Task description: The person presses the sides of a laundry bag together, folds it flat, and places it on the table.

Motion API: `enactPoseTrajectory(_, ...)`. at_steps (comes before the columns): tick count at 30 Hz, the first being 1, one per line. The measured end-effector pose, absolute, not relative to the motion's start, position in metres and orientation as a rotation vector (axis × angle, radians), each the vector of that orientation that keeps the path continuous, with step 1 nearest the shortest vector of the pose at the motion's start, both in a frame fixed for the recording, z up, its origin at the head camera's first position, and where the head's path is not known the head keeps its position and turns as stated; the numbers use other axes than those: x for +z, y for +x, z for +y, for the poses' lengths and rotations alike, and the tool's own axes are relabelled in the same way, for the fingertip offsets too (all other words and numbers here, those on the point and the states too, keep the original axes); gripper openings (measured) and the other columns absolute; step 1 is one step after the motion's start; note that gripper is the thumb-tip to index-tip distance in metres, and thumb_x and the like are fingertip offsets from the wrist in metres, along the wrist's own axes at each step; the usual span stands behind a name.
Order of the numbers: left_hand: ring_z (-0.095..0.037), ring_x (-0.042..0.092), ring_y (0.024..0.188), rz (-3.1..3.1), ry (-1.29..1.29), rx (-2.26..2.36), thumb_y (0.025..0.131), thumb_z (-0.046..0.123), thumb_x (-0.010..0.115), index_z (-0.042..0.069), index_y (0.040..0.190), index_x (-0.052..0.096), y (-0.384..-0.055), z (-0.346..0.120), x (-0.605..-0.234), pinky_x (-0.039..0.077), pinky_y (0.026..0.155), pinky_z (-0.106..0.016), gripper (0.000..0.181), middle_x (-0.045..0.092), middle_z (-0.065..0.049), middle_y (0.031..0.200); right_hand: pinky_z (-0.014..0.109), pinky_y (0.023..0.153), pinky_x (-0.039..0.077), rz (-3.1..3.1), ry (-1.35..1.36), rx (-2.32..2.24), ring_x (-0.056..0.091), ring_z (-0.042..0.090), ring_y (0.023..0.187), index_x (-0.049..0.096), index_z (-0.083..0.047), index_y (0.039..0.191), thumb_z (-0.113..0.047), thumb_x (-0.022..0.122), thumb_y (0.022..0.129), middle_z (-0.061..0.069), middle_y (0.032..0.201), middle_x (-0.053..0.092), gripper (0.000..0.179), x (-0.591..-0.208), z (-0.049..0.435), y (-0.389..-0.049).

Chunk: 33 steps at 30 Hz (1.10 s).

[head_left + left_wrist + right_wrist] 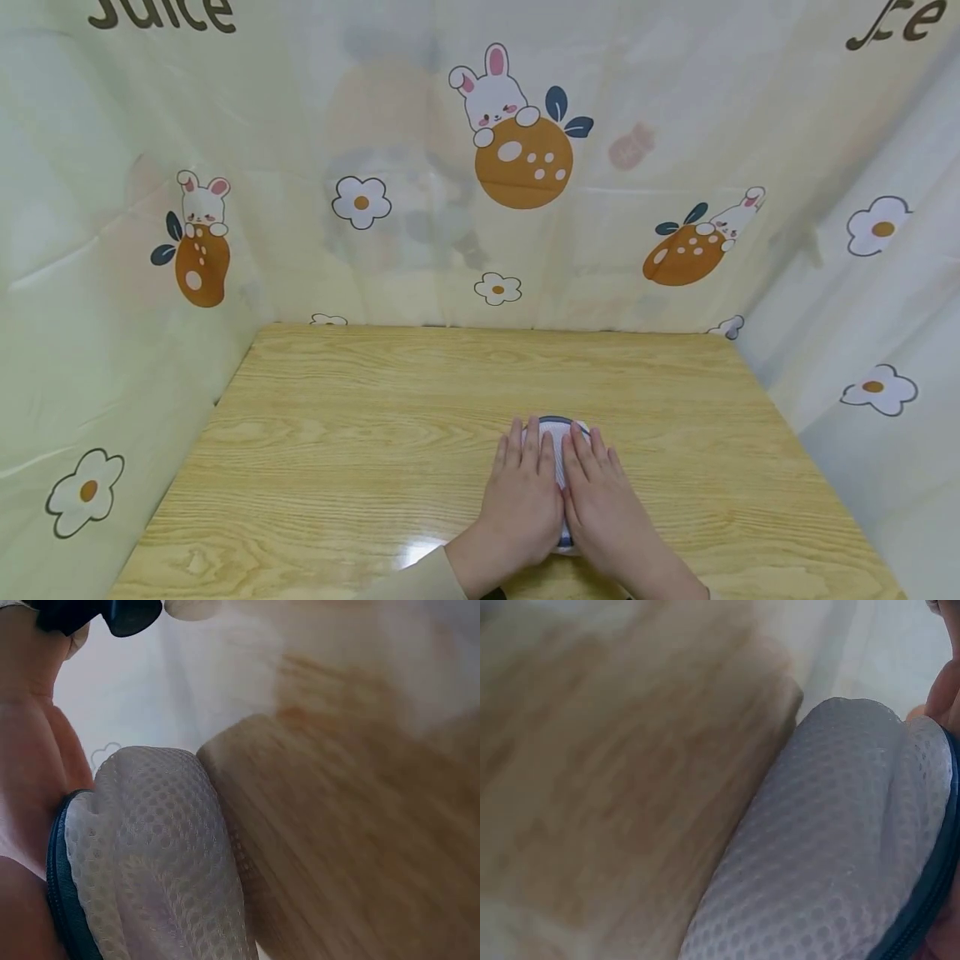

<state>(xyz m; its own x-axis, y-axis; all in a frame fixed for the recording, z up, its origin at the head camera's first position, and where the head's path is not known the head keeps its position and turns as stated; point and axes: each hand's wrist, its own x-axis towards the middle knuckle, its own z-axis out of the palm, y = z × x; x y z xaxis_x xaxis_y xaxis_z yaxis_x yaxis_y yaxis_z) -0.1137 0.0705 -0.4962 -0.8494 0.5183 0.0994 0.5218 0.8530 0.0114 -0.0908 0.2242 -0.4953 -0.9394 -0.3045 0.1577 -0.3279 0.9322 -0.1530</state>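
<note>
A white mesh laundry bag (557, 430) with dark blue trim lies on the table in front of me. My left hand (522, 498) rests flat on its left side, fingers straight and pointing away. My right hand (602, 504) lies the same way on the right side, close against the left. Between and beyond the hands a strip of the bag shows; the rest is covered. In the left wrist view the puffed mesh side and a dark blue zipper (66, 889) sit beneath the hand. The right wrist view shows the bag's other bulging side (817, 847). Its contents cannot be made out.
The bag lies on a light wood-grain table (360, 433). Pale curtains (405, 250) printed with rabbits, fruit and flowers stand along the table's back, left and right edges.
</note>
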Motion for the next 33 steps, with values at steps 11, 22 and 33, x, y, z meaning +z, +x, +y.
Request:
enactPoseTrajectory(11, -0.043, 0.016, 0.167, -3.025, -0.832, -0.04, 0.114, 0.041, 0.033, 0.001, 0.166, 0.036, -0.1146, 0.0742, -0.5012, 0.029, 0.133, -0.054, 0.065, 0.022, -0.024, 0.178, 0.073, 0.124, 0.029, -3.021, 0.481, 0.304, 0.024, 0.052, 0.162, 0.039, 0.008, 0.161, -0.023, 0.052, 0.113, 0.026, 0.174, 0.028, 0.059, -0.4992, 0.2252, -0.0908)
enactPoseTrajectory(22, -0.042, 0.015, 0.168, -3.085, -0.834, -0.021, 0.115, 0.043, 0.031, 0.004, 0.167, 0.035, -0.1154, 0.0762, -0.5033, 0.028, 0.133, -0.053, 0.065, 0.02, -0.022, 0.179, 0.074, 0.125, 0.028, -3.061, 0.488, 0.335, 0.022, 0.053, 0.163, 0.042, 0.009, 0.159, -0.019, 0.053, 0.112, 0.029, 0.174, 0.028, 0.057, -0.4973, 0.2236, -0.0883)
enactPoseTrajectory(33, -0.04, 0.013, 0.169, -3.155, -0.806, 0.047, 0.115, 0.044, 0.031, 0.007, 0.169, 0.032, -0.1165, 0.0796, -0.5037, 0.025, 0.135, -0.051, 0.065, 0.016, -0.019, 0.181, 0.074, 0.124, 0.029, -3.081, 0.501, 0.313, 0.022, 0.053, 0.162, 0.042, 0.01, 0.159, -0.019, 0.051, 0.112, 0.03, 0.174, 0.028, 0.056, -0.5021, 0.2239, -0.0904)
